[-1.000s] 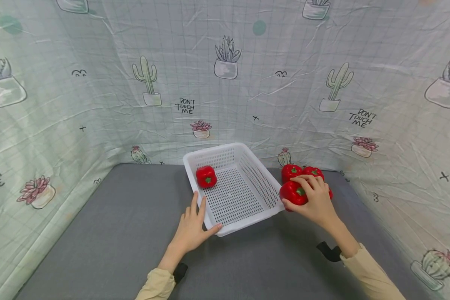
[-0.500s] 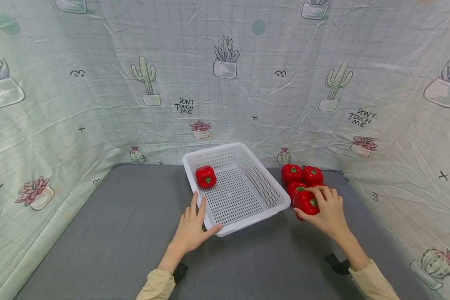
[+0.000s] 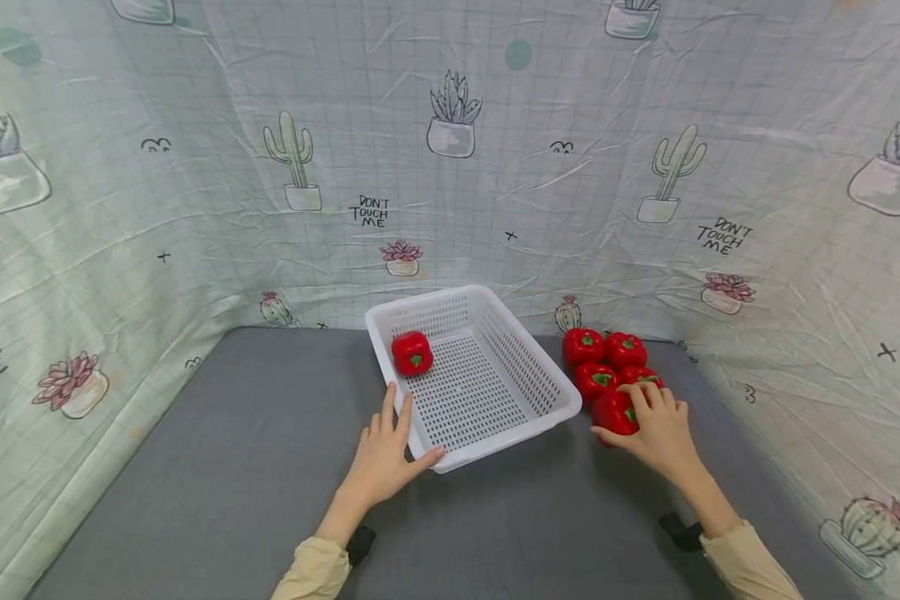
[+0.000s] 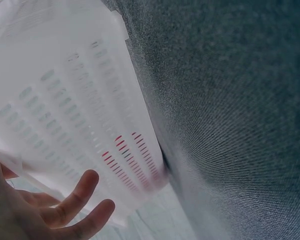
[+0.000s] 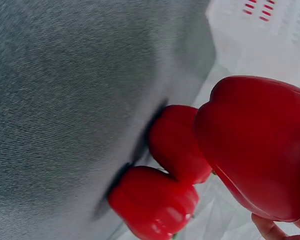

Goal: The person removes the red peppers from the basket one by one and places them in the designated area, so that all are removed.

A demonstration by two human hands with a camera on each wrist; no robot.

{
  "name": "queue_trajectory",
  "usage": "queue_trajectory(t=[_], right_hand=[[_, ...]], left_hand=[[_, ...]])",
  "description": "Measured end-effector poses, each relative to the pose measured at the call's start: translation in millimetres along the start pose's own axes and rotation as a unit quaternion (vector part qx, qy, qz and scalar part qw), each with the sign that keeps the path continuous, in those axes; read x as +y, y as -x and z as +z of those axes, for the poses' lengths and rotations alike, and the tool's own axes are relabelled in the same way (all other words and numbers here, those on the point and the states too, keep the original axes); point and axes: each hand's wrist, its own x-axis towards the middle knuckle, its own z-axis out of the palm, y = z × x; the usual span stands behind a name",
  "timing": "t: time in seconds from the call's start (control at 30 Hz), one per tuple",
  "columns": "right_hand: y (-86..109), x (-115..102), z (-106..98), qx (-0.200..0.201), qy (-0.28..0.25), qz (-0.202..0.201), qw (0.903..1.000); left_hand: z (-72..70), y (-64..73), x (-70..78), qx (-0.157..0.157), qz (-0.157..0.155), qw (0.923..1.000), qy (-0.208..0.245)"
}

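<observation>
A white perforated plastic basket [image 3: 487,442] stands on the grey table, with one red bell pepper [image 3: 412,354] inside at its left. My left hand [image 3: 381,458] rests on the basket's near-left corner, fingers spread along the rim; from the left wrist, its loose fingers [image 4: 82,197] show outside the wall. My right hand [image 3: 658,429] holds another red bell pepper [image 3: 613,413] between thumb and fingers, right of the basket. The right wrist view shows this pepper [image 5: 260,145] large and raised off the cloth, fingertips [image 5: 267,229] at its lower edge.
Several red bell peppers sit grouped behind the right hand, among them a back-left one [image 3: 582,347] and a back-right one [image 3: 626,351]. The basket's right corner is close to them. A patterned curtain [image 3: 510,183] encloses the back and sides of the grey table [image 3: 232,467].
My right hand, holding the pepper, has moved right and nearer, away from the basket's right corner, and uncovered the other peppers. My left hand and the basket have stayed put.
</observation>
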Motion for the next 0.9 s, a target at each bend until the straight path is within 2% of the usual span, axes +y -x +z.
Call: queue_trajectory(t=[0.27,0.7,0.9], right_hand=[[0.0,7,12,-0.014,0.036,-0.023,0.999],[1.8,10,25,-0.058,0.049,-0.016,0.997],[1.6,11,29,-0.066,0.048,-0.016,0.9965]], left_hand=[[0.1,0.1,-1.0,-0.003,-0.001,1.0,0.001],[2.6,1.2,-3.8,0.007,0.012,0.9998,-0.011],[1.9,1.5,-3.2,0.004,0.007,0.9999,-0.009]])
